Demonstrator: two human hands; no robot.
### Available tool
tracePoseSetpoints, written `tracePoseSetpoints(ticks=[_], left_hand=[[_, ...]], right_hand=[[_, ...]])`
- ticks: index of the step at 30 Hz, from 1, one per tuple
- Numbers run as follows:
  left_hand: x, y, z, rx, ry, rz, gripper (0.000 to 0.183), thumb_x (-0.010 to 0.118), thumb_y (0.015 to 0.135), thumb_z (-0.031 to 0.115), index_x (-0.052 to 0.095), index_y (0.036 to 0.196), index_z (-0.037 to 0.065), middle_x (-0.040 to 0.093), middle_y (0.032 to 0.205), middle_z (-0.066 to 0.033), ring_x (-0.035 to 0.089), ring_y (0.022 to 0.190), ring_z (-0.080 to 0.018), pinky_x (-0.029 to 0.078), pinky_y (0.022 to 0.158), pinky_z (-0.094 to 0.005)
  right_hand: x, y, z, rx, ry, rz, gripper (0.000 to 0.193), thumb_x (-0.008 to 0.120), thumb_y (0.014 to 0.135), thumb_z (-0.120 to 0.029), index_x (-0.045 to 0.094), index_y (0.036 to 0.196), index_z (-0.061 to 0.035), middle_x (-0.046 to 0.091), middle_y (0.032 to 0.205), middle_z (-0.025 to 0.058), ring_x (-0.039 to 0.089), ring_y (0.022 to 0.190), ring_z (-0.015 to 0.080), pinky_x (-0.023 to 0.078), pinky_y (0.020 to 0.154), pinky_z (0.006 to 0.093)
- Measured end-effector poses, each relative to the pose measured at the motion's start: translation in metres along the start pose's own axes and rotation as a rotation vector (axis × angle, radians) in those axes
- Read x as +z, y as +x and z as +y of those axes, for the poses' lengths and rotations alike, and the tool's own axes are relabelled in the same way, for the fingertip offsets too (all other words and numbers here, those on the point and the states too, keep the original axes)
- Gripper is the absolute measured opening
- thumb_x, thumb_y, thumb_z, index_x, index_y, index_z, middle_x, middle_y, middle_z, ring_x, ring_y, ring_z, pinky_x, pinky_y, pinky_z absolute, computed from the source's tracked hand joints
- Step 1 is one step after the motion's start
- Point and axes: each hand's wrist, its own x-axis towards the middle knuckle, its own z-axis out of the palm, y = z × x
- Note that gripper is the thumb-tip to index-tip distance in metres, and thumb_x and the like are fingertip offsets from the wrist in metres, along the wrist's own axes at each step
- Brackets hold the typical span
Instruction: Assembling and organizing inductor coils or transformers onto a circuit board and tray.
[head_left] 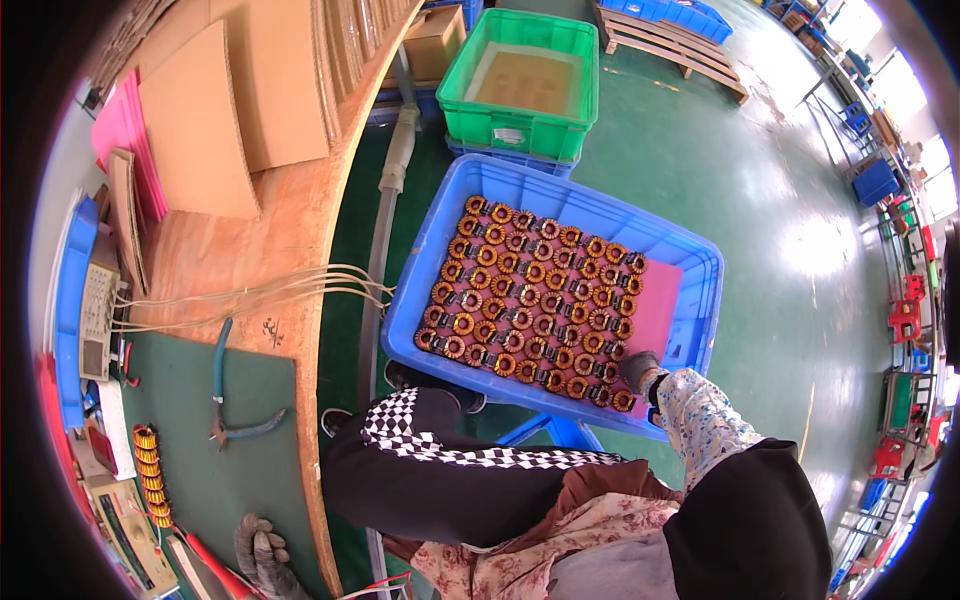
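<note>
My right hand (637, 371), in a dark grey glove, reaches into a large blue bin (690, 250). Its fingers are drawn together at the right edge of the rows of copper-wound ring coils (540, 272); whatever they grip is hidden. The coils lie in joined pairs on a pink sheet (656, 305), whose right strip is bare. On the workbench at lower left, my left hand (264, 556), in a grey glove, rests with loosely stretched fingers and nothing visible in them. It lies beside a red-handled tool (212, 565).
Blue-handled pliers (219, 432) lie on the bench's green mat (265, 390), near a stack of yellow ring coils (152, 475). Pale cables (250, 290) run from an instrument (97, 310) across the bench edge. Cardboard sheets (200, 120) stand behind. A green crate (520, 125) sits beyond the bin.
</note>
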Motion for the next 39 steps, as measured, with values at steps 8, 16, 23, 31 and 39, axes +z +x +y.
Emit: tracePoseSetpoints(ticks=[8, 16, 23, 31, 39], left_hand=[[0.003, 0.003, 0.002, 0.010, 0.020, -0.029, 0.029, 0.056, 0.089, 0.022, 0.059, 0.108, 0.000, 0.062, 0.094, -0.0043, 0.054, 0.074, -0.0086, 0.043, 0.065, -0.0187], [-0.024, 0.021, -0.042, 0.109, -0.054, -0.086, 0.027, 0.056, 0.087, 0.018, 0.056, 0.108, 0.000, 0.056, 0.089, -0.0024, 0.042, 0.060, -0.0020, 0.033, 0.051, -0.0123], [-0.002, 0.001, -0.005, 0.005, 0.004, -0.032, 0.028, 0.055, 0.090, 0.021, 0.059, 0.108, 0.000, 0.062, 0.093, -0.0046, 0.055, 0.075, -0.0090, 0.043, 0.065, -0.0189], [-0.021, 0.017, -0.039, 0.095, -0.044, -0.060, 0.028, 0.057, 0.088, 0.020, 0.057, 0.108, 0.001, 0.057, 0.091, -0.0039, 0.044, 0.061, -0.0028, 0.035, 0.052, -0.0132], [-0.028, 0.016, -0.051, 0.116, -0.076, -0.063, 0.030, 0.058, 0.088, 0.019, 0.057, 0.112, 0.002, 0.059, 0.091, -0.0064, 0.047, 0.058, -0.0038, 0.037, 0.050, -0.0139]], right_hand=[[0.012, -0.008, 0.012, -0.175, -0.020, 0.057, 0.026, 0.064, 0.070, -0.015, 0.067, 0.095, -0.0082, 0.068, 0.090, 0.0106, 0.066, 0.080, 0.0270, 0.051, 0.062, 0.0408], [-0.016, -0.003, 0.048, 0.024, 0.185, 0.134, 0.050, 0.070, 0.065, -0.024, 0.059, 0.110, -0.0059, 0.063, 0.103, 0.0152, 0.061, 0.098, 0.0290, 0.049, 0.080, 0.0389], [-0.009, 0.016, 0.031, 0.186, 0.229, 0.058, 0.057, 0.069, 0.065, -0.015, 0.050, 0.118, -0.0060, 0.056, 0.115, 0.0157, 0.057, 0.105, 0.0317, 0.049, 0.084, 0.0379], [0.000, -0.001, 0.028, 0.305, 0.493, 0.361, 0.052, 0.068, 0.064, -0.004, 0.046, 0.111, -0.0034, 0.052, 0.112, 0.0180, 0.056, 0.102, 0.0351, 0.048, 0.085, 0.0404], [0.021, -0.007, 0.036, 0.253, 0.664, 0.447, 0.046, 0.067, 0.065, -0.004, 0.050, 0.108, -0.0068, 0.053, 0.108, 0.0190, 0.054, 0.101, 0.0369, 0.047, 0.085, 0.0426]])
